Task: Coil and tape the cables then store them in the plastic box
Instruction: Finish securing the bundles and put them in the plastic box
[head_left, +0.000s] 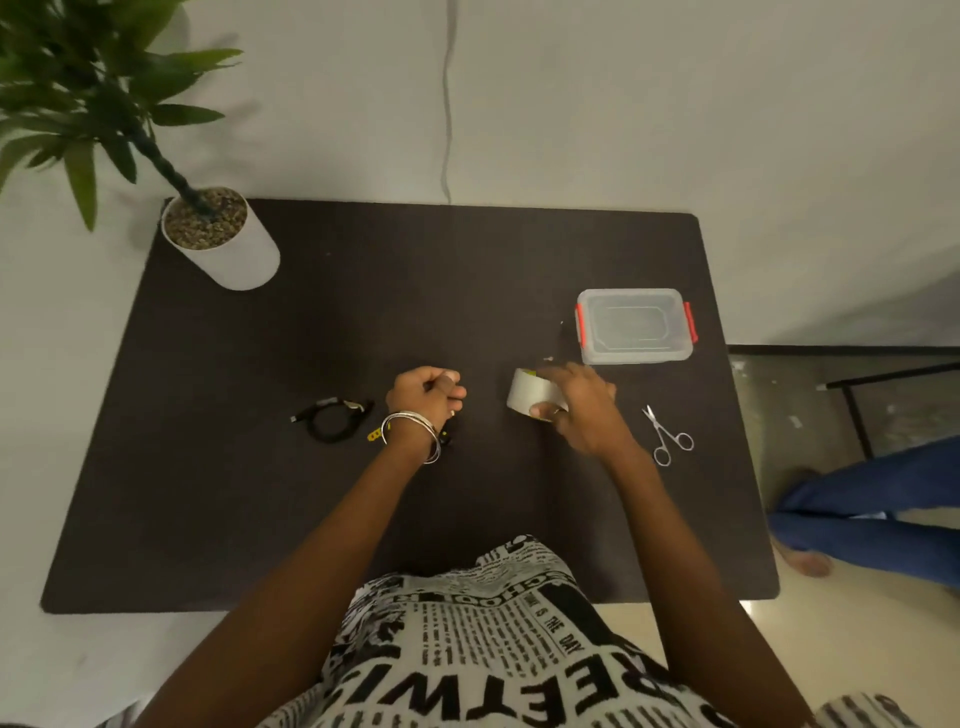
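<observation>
Both hands work mid-table: the right hand (582, 408) grips the tape roll (531, 397), the left hand (423, 392) is fisted, seemingly pinching the tape's end. Pull taut, then wrap the coiled cable (332, 418) leftward; the lidded box (635, 326) waits near the right edge.

Left grip (423, 395) contents hidden; cable (445, 439) under wrist mostly hidden.
</observation>
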